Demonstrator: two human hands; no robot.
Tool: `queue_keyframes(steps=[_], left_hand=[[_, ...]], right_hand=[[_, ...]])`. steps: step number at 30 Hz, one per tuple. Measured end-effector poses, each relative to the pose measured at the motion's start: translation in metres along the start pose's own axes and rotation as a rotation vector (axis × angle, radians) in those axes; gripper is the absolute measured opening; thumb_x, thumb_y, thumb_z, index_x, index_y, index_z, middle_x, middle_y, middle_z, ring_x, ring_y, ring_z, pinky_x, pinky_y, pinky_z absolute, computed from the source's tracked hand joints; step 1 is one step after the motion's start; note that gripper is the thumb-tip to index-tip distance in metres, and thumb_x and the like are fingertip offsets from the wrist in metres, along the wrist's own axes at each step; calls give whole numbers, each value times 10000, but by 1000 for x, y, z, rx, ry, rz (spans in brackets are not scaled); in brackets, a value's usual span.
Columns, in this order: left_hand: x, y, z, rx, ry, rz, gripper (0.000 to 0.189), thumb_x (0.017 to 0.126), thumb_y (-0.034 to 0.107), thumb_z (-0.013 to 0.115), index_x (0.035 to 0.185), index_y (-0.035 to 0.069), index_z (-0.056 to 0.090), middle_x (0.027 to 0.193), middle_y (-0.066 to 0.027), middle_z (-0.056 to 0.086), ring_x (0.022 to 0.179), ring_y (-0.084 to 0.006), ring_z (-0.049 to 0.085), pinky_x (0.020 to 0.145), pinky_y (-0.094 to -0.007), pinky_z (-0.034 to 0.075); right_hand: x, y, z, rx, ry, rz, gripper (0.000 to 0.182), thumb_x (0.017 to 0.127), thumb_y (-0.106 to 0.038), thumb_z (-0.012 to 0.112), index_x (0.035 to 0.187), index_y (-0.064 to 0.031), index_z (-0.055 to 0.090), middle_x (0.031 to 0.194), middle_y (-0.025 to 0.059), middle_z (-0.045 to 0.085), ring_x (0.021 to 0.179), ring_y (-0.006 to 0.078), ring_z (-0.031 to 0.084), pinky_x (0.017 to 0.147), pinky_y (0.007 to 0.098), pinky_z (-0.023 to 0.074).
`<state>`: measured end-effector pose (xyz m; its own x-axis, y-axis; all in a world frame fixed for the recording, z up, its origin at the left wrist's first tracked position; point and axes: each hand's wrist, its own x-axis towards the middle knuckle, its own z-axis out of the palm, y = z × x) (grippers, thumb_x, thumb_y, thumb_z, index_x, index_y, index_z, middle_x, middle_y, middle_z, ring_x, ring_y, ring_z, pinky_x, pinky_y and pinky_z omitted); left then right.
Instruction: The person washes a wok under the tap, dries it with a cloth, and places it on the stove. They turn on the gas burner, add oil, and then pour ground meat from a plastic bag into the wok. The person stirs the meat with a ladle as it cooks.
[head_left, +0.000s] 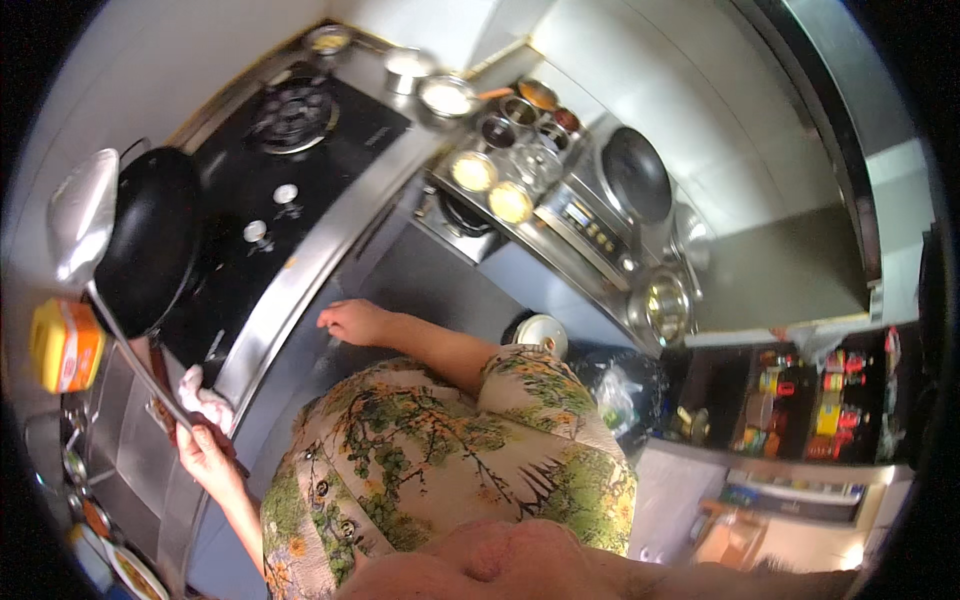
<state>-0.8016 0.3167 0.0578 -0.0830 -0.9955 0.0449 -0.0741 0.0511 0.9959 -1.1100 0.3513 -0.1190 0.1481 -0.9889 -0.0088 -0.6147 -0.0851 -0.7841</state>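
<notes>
My left hand (204, 457) grips the handle of a metal wok spatula (139, 367). The spatula's broad blade (84, 214) is raised and overlaps the rim of a black wok (150, 232) on the near end of the gas hob (247, 195). A crumpled pale cloth (204, 396) lies on the counter edge just beyond that hand. In front of the counter, my right hand (352, 322) hangs with its fingers loosely bent and nothing in them.
A yellow container (67, 345) stands near the wok, beside the steel sink (124, 420). Past the second burner (292, 112), bowls of seasonings (517, 112) crowd the corner. A black pan (636, 174) leans behind the steel appliance (585, 232). A bin bag (619, 390) is at my right.
</notes>
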Motion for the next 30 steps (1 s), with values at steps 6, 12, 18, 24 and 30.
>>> queue_keyframes(steps=[6, 12, 18, 24, 30], left_hand=[[-26, 1, 165, -95, -94, -145, 339, 982, 373, 385, 926, 65, 513, 583, 24, 400, 442, -42, 324, 371, -187, 219], [-70, -4, 290, 20, -430, -136, 108, 962, 159, 498, 957, 57, 462, 704, -6, 457, 485, -74, 433, 460, -213, 377], [-75, -24, 347, 426, -753, 204, 171, 925, 188, 588, 870, 47, 506, 599, 47, 377, 515, -60, 318, 446, -243, 293], [-67, -8, 375, 661, -1032, 29, 206, 923, 181, 531, 906, -20, 568, 624, -3, 455, 579, -78, 404, 510, -267, 353], [-104, -11, 411, 593, -1416, -124, 207, 885, 40, 528, 1089, 28, 496, 743, -25, 521, 619, -104, 506, 564, -259, 427]], right_hand=[[-195, 94, -103, -124, 135, 540, 162, 857, -241, 534, 878, -100, 612, 826, 137, 640, 792, 347, 614, 677, 428, 486], [-472, 222, -137, 810, 1208, 1343, 340, 887, -400, 571, 801, -72, 610, 732, 93, 619, 443, 151, 516, 428, 291, 432], [-598, 212, -170, 729, 2254, 1025, 643, 811, -365, 702, 1225, -83, 299, 821, 115, 602, 534, 164, 571, 409, 266, 437], [-616, 222, -198, 784, 2528, 516, 579, 819, -150, 704, 1260, -75, 337, 781, 80, 600, 633, 167, 592, 495, 245, 484], [-663, 229, -222, 845, 2588, 332, 393, 858, -143, 650, 1173, -87, 422, 759, 90, 587, 599, 159, 581, 474, 243, 493]])
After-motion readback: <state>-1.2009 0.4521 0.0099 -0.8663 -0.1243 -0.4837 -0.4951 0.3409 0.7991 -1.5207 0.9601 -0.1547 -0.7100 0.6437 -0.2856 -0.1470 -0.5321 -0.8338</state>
